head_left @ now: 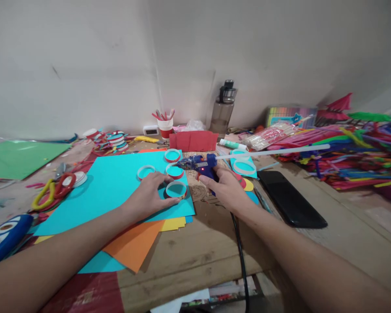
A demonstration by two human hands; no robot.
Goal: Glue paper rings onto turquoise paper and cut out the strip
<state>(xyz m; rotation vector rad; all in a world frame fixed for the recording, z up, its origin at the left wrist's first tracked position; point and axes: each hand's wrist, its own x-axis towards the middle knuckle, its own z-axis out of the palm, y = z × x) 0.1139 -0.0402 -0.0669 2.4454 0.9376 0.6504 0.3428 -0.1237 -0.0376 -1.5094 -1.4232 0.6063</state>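
My right hand is wrapped round the handle of a blue glue gun, its nozzle pointing left over a white-and-red ring. A long white glue stick sticks out of the gun's back. My left hand rests on the turquoise sheet, thumb and fingers apart around the left side of a nearer ring; whether it grips that ring is hard to tell. Two more rings stand on the sheet, one at the left and one at the back.
Scissors lie left, a black phone right. Behind stand a bottle and a cup of sticks. Colourful pipe cleaners are heaped at the right. The gun's black cable runs over the table's front edge.
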